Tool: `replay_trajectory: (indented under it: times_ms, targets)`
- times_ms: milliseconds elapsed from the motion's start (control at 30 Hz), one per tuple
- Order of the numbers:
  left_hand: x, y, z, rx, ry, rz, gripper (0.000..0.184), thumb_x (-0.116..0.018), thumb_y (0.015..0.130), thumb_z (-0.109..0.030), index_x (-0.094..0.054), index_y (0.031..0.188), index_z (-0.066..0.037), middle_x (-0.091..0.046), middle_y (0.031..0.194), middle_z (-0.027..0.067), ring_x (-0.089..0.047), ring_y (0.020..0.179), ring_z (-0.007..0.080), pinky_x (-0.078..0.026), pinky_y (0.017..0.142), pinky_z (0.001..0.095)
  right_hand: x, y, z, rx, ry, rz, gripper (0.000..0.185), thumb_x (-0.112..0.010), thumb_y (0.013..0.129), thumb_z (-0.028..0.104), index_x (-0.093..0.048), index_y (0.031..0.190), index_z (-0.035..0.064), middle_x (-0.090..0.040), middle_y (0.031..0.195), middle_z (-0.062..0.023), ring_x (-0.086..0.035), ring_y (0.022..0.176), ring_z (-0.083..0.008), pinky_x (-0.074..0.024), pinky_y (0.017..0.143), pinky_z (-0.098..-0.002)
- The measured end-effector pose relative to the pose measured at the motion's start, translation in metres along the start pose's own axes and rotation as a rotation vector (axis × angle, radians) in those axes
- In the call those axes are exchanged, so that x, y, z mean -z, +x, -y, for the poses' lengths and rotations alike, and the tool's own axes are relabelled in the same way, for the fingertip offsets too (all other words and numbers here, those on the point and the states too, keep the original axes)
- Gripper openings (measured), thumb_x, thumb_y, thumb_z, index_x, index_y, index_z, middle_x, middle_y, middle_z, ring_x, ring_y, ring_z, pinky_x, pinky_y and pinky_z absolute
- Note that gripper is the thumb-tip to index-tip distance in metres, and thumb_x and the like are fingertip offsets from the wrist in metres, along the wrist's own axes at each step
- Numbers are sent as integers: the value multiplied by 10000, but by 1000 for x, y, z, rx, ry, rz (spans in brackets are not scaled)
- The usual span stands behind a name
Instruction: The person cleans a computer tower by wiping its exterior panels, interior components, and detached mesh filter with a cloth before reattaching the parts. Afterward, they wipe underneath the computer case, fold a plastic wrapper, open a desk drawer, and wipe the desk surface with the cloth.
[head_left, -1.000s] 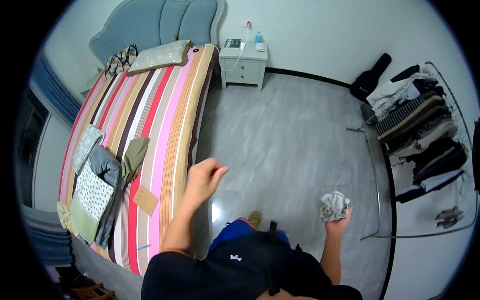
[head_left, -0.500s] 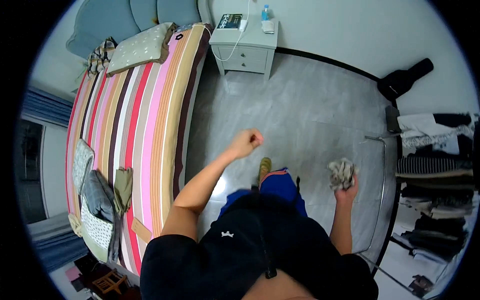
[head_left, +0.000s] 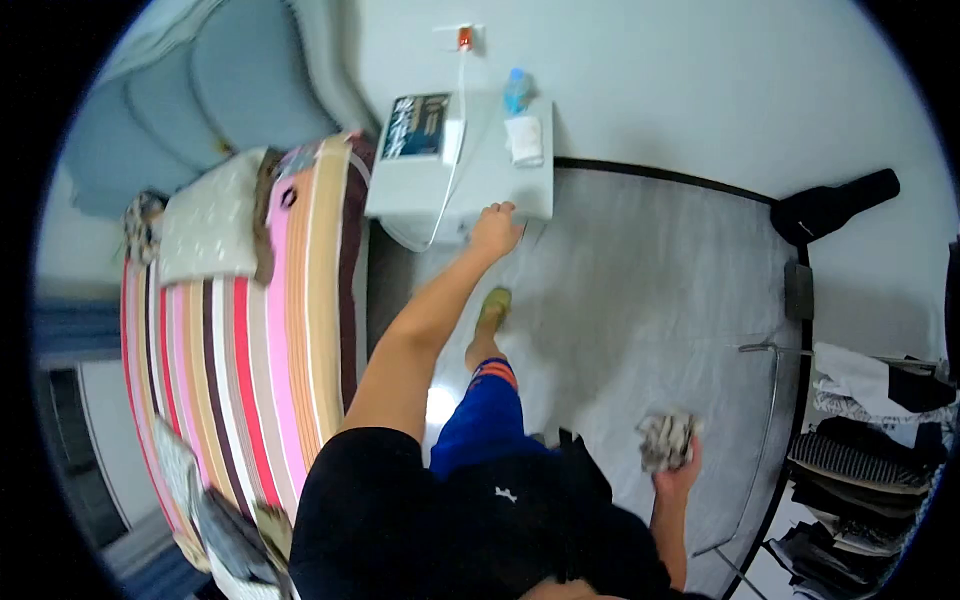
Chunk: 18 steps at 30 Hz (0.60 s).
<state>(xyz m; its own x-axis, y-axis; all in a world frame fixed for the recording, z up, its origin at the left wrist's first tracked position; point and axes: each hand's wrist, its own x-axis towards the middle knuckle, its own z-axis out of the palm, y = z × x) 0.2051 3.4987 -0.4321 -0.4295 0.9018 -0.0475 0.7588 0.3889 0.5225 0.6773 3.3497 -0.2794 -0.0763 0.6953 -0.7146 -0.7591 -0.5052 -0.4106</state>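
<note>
My left hand [head_left: 495, 232] reaches forward over the front edge of the pale nightstand [head_left: 400, 200]. Its fingers are loosely bent and apart, with nothing visible in them; whether they touch the drawer front behind is unclear. Out to the side, above the floor, my right hand [head_left: 682, 474] grips a crumpled grey-and-beige cloth [head_left: 668, 442]. The cloth is bunched up and hides most of the fingers. On the nightstand are a dark book or box [head_left: 416, 127], a blue-capped water bottle [head_left: 516, 92] and a folded white tissue or cloth [head_left: 524, 140].
A bed with a striped sheet [head_left: 262, 370] runs along the left, bearing a pillow [head_left: 212, 217] and clothes. A white cable [head_left: 459, 120] hangs from a wall socket across the nightstand. At right are a black instrument case [head_left: 835, 207], a metal rack [head_left: 770, 400] and clothes [head_left: 865, 455].
The view has moved forward, closer to the nightstand. My left hand has stretched out toward its front, the fingers less curled. My right hand still holds the cloth.
</note>
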Motion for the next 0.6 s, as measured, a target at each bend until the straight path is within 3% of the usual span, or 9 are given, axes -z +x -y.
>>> replay_trajectory:
  times_ms: [67,167,267,300,400,500,533,600]
  targets:
    - [-19,84,1,15,94,6,571,-683,721,-233,-449,1213,-67,-496,1190,141,-472,1098,296,-417,893,406,-5,22,-18,74,102,-218,436,-383,903,347,-492,1215,63,-542,1184,-152,-530,1041,-355,-454,816,-541]
    - [-43,179,3,-59,222,12,669,-691,688,-203,-395,1276,-85,-445,1238,136,-419,1146,285,-374,924,421,-62,29,-38,-17,128,-317,462,-353,903,381,-491,1222,76,-544,1179,-149,-543,1011,-356,-456,772,-562]
    - [-83,221,12,-277,440,-170,645,-678,689,-177,-404,1269,-112,-459,1199,133,-422,1131,288,-381,900,429,-98,25,-50,16,63,-324,433,-387,905,333,-491,1225,60,-559,1180,-120,-549,1023,-334,-468,786,-516]
    - [-90,227,14,-234,320,-41,607,-650,716,-164,-407,1272,-139,-452,1201,137,-451,1102,318,-404,887,448,-104,24,-54,26,106,-359,432,-388,905,332,-490,1225,61,-558,1180,-124,-549,1025,-337,-467,790,-521]
    - [-107,257,18,-165,288,92,493,-639,728,-168,-490,1195,-125,-519,1112,155,-519,1019,341,-442,844,449,-116,23,-58,68,221,-443,433,-388,903,334,-487,1227,63,-556,1177,-135,-546,1030,-346,-463,802,-536]
    - [-120,271,33,-193,179,194,279,-604,755,-229,-609,980,-65,-605,988,186,-567,933,356,-465,788,431,-95,6,-70,137,254,-493,445,-391,894,341,-485,1228,62,-550,1175,-152,-541,1034,-354,-455,812,-551]
    - [-110,261,20,-160,147,239,253,-583,766,-252,-629,909,-48,-621,943,194,-571,922,357,-459,787,436,-90,-2,-72,154,259,-450,444,-404,889,336,-484,1227,59,-546,1180,-150,-539,1037,-349,-456,816,-542]
    - [-104,230,-5,-66,113,303,315,-515,791,-278,-636,946,-32,-613,986,212,-565,934,372,-446,797,441,-83,-11,-79,233,303,-376,444,-432,878,325,-480,1225,52,-538,1188,-148,-535,1043,-338,-459,824,-523]
